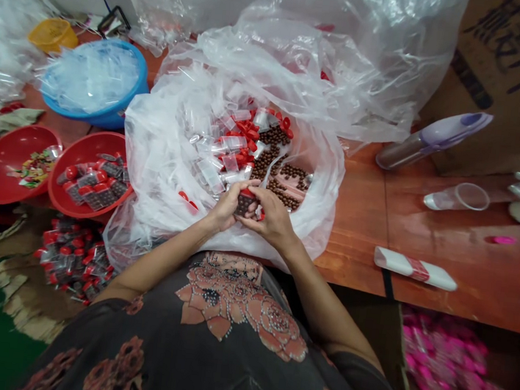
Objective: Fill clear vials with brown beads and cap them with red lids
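Gripping small filled container between left hand and right hand, fingers closed around it; likely light, stiff, slick; best held by side walls, below red cap.

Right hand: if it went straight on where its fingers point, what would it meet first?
Probably the left hand, just beyond the small red-topped container that the right hand touches; depth there is unclear.

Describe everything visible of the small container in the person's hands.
The small container looks like clear plastic, with dark brown balls showing inside and a red top at its far end. The left hand and right hand hold it above the open plastic bag, partly hiding its edges; whether it is sealed cannot be told.
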Action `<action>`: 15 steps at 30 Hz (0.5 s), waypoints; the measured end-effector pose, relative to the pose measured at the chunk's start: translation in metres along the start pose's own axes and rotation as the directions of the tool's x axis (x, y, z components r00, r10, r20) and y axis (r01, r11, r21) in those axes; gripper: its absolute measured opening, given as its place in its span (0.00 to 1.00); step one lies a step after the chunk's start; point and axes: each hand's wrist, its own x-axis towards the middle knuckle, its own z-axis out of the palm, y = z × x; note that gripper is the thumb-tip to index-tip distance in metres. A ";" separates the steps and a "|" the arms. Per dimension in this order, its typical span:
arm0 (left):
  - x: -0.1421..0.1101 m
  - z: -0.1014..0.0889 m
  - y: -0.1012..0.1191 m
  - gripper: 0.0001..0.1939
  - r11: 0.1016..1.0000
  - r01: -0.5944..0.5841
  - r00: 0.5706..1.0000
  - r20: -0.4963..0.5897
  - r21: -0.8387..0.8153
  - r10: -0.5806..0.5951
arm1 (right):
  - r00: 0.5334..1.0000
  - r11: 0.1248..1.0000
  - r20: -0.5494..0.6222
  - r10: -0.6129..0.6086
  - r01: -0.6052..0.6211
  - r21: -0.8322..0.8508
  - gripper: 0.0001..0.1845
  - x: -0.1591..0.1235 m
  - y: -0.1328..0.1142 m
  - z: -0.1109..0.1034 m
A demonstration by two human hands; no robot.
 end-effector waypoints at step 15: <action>0.006 0.000 0.012 0.25 0.982 0.187 0.980 0.072 -0.027 -0.185 | 0.907 0.833 -0.058 0.418 -0.357 0.423 0.23 0.025 0.002 -0.019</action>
